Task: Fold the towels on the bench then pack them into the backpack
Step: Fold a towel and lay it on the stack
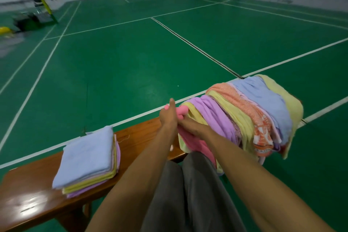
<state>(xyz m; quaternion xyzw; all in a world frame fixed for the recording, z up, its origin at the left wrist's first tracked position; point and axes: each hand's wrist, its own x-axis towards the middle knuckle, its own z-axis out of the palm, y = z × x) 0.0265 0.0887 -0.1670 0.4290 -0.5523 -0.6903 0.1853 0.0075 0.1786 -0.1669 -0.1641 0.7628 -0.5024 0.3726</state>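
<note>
Nearest us, our knees sit at six o'clock against the tabletop (pixel 143 133), and both forearms reach forward over it. Our left hand (pixel 168 117) and right hand (pixel 190 125) meet at the centre, each grip clenched on the pink towel (pixel 190 141), which bunches between them and hangs down toward our lap.

At eight o'clock lies the folded stack (pixel 88 160), blue on top, its edges fanned slightly toward the tabletop's near edge. At two o'clock the unfolded pile (pixel 250 115) drapes over the tabletop's end, several towels overlapping the pink one's edge. No backpack is in view.

The main risk, as we judge it, is that pulling the pink towel free drags the yellow and purple ones lying against it, tipping the pile off onto the court floor (pixel 131 62). A fast pull could also leave the towel twisted, giving a crooked fold. The stack sits near the edge, so a careless forearm sweep might knock it down.
</note>
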